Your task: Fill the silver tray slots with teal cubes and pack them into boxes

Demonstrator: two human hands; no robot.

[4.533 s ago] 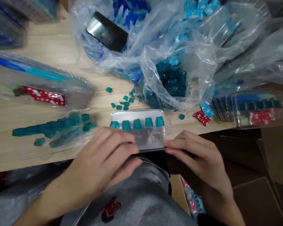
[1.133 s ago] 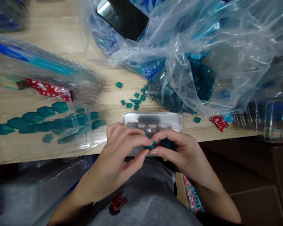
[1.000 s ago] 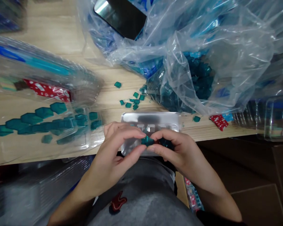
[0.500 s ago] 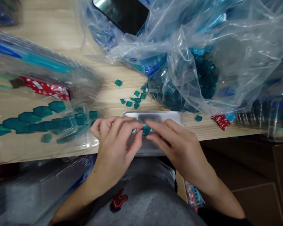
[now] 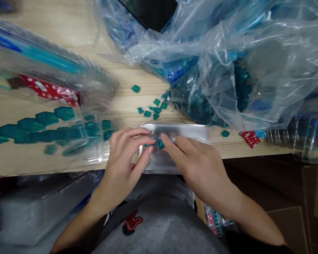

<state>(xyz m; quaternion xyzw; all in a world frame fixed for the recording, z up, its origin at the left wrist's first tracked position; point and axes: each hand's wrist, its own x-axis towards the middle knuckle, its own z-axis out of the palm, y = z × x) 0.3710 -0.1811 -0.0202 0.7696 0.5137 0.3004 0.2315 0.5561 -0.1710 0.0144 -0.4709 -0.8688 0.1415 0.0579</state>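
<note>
I see the left hand (image 5: 128, 153) curled at the 9 o'clock end of a shallow shiny tray (image 5: 193, 132), thumb and fingertips around 1 teal block (image 5: 149, 142); I can't tell whether they grip it. The right hand (image 5: 197, 158) has its index fingertip at another teal block (image 5: 160, 143); its thumb is hidden, so I can't tell if it is clamped. Both blocks are within the tray's left half. Beyond it, small teal pieces (image 5: 147, 114) lie loose at 11 o'clock, a clear plastic bag (image 5: 219, 60) sprawls at 1, and a red dotted packet (image 5: 250, 139) lies at 3.
</note>
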